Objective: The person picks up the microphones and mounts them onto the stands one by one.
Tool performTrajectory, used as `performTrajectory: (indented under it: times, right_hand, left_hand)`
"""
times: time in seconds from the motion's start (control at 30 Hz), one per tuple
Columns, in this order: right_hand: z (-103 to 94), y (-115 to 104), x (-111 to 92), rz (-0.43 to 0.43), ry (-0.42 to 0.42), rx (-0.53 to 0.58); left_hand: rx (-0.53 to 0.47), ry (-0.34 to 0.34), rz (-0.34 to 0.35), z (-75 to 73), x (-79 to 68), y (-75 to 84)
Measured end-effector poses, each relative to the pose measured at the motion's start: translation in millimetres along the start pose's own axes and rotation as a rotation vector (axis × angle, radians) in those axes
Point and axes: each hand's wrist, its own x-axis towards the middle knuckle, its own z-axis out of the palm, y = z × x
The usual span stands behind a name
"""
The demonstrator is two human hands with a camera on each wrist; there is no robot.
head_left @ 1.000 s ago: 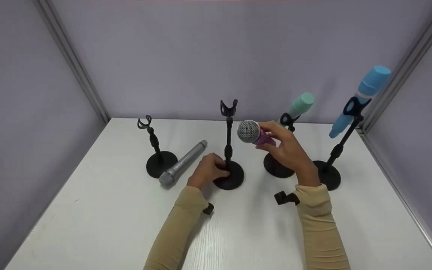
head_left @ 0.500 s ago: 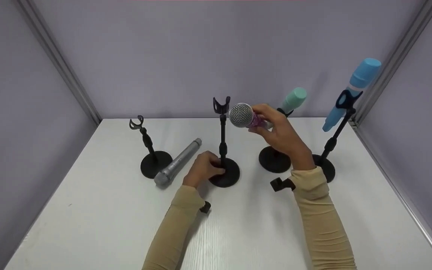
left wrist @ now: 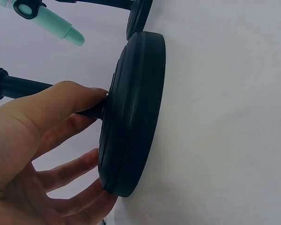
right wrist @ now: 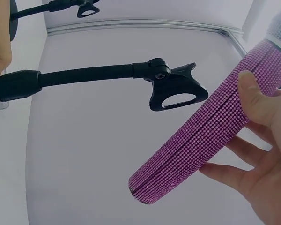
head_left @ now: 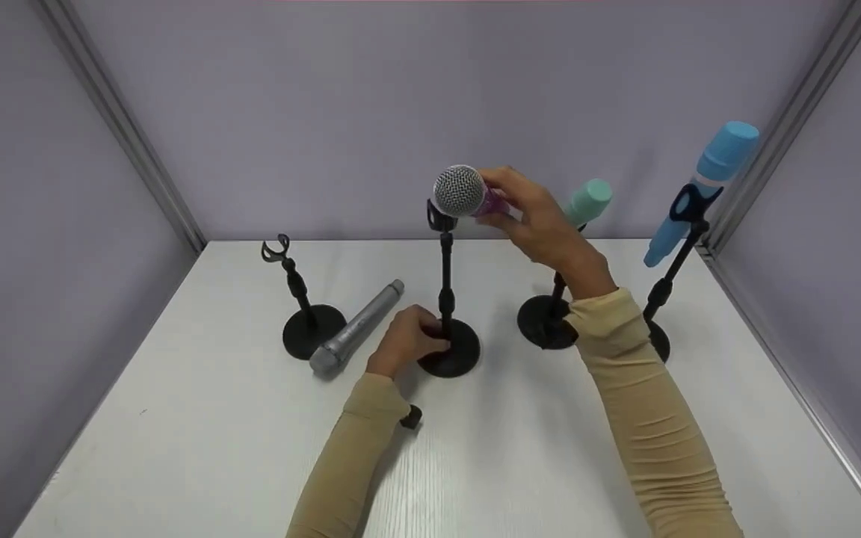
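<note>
My right hand holds a microphone with a silver mesh head and a pink, rhinestone-covered body. In the head view the mesh head overlaps the clip of the middle black microphone stand. The right wrist view shows the microphone's body slanting, its side close to the stand's clip, thumb and fingers on the upper half. My left hand grips that stand low down; in the left wrist view the thumb lies where the pole meets the round base, with other fingers at the base's edge.
A silver microphone lies on the white table beside a short stand with a bare clip. To the right, stands hold a mint green microphone and a blue microphone. Grey panels enclose the table.
My right hand has raised the pink microphone and moved it left, from right of the middle stand up to its clip. The left hand has stayed on the stand's base.
</note>
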Motion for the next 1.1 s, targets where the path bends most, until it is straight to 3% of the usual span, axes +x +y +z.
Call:
performTrajectory:
  times: [0.23,0.57,0.73,0.9,1.1]
  right_hand:
    - [2.2,2.3,21.6,-0.023,0.012,0.026]
    - [8.7,6.8,31.0,0.06,0.05,0.101]
    - [14.0,7.3,37.8,0.045,0.068,0.123]
    - [22.0,10.5,44.9,0.024,0.048,0.152]
    - [28.6,16.3,44.2,0.072,-0.014,0.16]
  left_hand:
    - [0.003,-0.006,-0.009,-1.5,0.3,1.0]
    - [0.015,-0.002,0.014,-2.8,0.8,-0.8]
    - [0.013,0.0,0.0,-3.7,0.3,-0.9]
    - [0.002,-0.005,0.038,-3.4,0.4,-2.8]
    - [0.008,-0.002,0.064,-0.3,0.9,-3.6]
